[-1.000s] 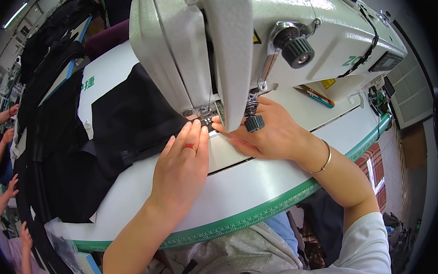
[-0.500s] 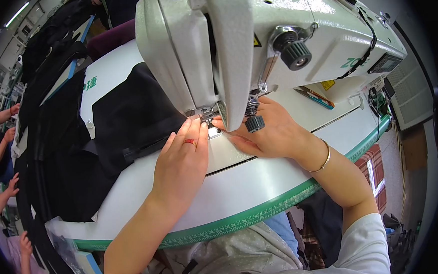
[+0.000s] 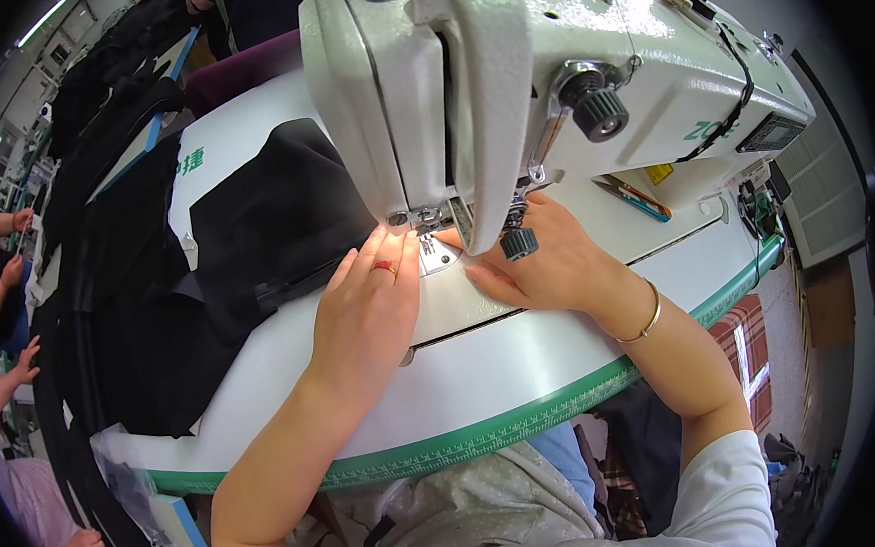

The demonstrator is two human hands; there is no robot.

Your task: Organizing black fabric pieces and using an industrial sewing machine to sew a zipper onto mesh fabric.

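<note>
A white industrial sewing machine point(image 3: 546, 76) stands on a white table with a green ruler edge point(image 3: 488, 436). My left hand point(image 3: 369, 303), with a red ring, lies flat on the table, fingertips at the metal needle plate point(image 3: 436, 253) under the presser foot. My right hand point(image 3: 542, 262) rests flat just right of the needle, fingers pointing left under the machine arm; a gold bangle sits on that wrist. Black fabric point(image 3: 265, 234) lies on the table just left of my left hand. Whether anything is under my fingers is hidden.
More black fabric point(image 3: 120, 323) is piled along the table's left side and hangs off it. Other people's hands and arms point(image 3: 2, 270) show at the far left edge. A scissors-like tool point(image 3: 638, 201) lies behind my right hand. A control box point(image 3: 765, 133) sits on the machine's right.
Both hands stay at the needle with only small finger shifts; the view has tilted slightly.
</note>
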